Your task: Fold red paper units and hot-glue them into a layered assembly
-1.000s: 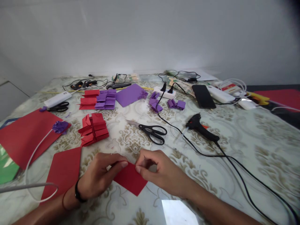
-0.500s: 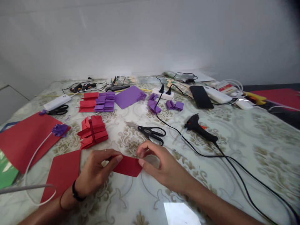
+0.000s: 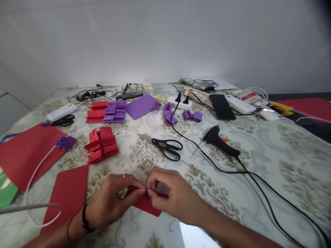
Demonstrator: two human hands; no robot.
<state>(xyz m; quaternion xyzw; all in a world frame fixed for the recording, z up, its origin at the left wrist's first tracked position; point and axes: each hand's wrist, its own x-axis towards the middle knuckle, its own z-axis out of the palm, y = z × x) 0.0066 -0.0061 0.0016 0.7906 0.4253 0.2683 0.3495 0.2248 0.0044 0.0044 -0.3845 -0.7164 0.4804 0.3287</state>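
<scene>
A small red paper piece (image 3: pixel 147 206) lies on the patterned tablecloth (image 3: pixel 271 162) near the front edge. My left hand (image 3: pixel 113 199) and my right hand (image 3: pixel 168 194) both pinch its top edge, fingertips meeting above it. Most of the paper is hidden under my fingers. Black scissors (image 3: pixel 165 146) lie just beyond my hands. A black glue gun (image 3: pixel 221 141) with its cord rests to the right of the scissors.
Folded red paper stacks (image 3: pixel 101 146), a red sheet (image 3: pixel 66 193) and a larger red sheet (image 3: pixel 23 153) lie at left. Purple folded pieces (image 3: pixel 116 111) and a purple sheet (image 3: pixel 142 105) sit further back. A phone (image 3: pixel 221 106), a power strip (image 3: pixel 181 102) and cables are behind.
My hands have drawn closer together over the red paper piece, fingertips now meeting. The paper has shifted slightly toward me and is more covered.
</scene>
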